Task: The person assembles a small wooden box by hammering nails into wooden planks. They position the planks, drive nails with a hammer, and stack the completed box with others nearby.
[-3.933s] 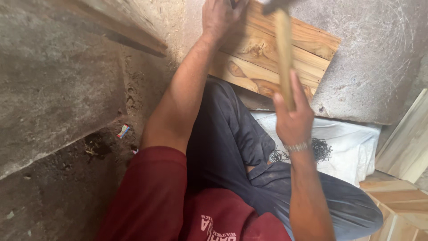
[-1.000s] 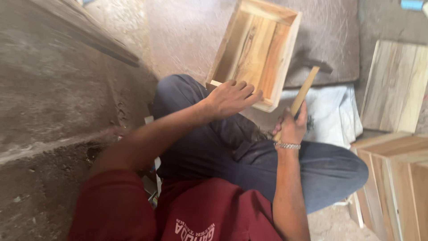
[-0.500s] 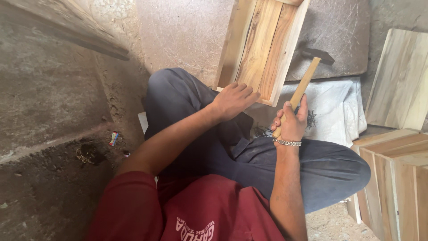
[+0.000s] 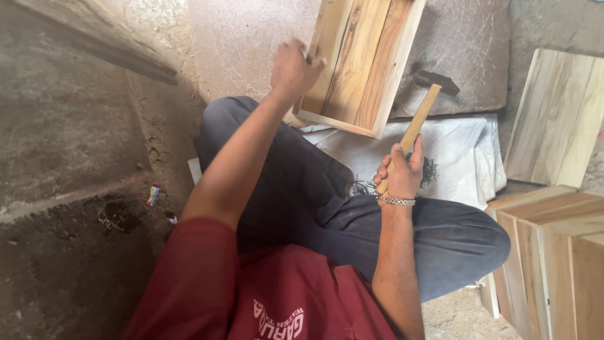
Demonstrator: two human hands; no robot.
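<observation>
Wooden box (image 4: 360, 66) is lying open-side up at twelve o'clock, its near left wall being clasped by the left hand (image 4: 290, 70). Right hand (image 4: 397, 175), at three o'clock, is clenching the hammer (image 4: 416, 129) low on its handle; steadying that wall firmly before striking seems wise, with nails (image 4: 363, 186) lying close on the white sack (image 4: 459, 165).

Rough woodworking spot, floor-level workshop. I sit cross-legged on bare concrete floor (image 4: 75, 145), dusty, stained, bits of litter. Unfinished wooden box (image 4: 362, 60) in front of me on worn mat (image 4: 465, 56). Hammer (image 4: 418, 123) with wooden handle in my right hand (image 4: 397, 173). Loose nails (image 4: 428, 170) scattered on white sack (image 4: 459, 157). Raw planks (image 4: 557, 119) and stacked wooden boxes (image 4: 553, 252) at my right.
</observation>
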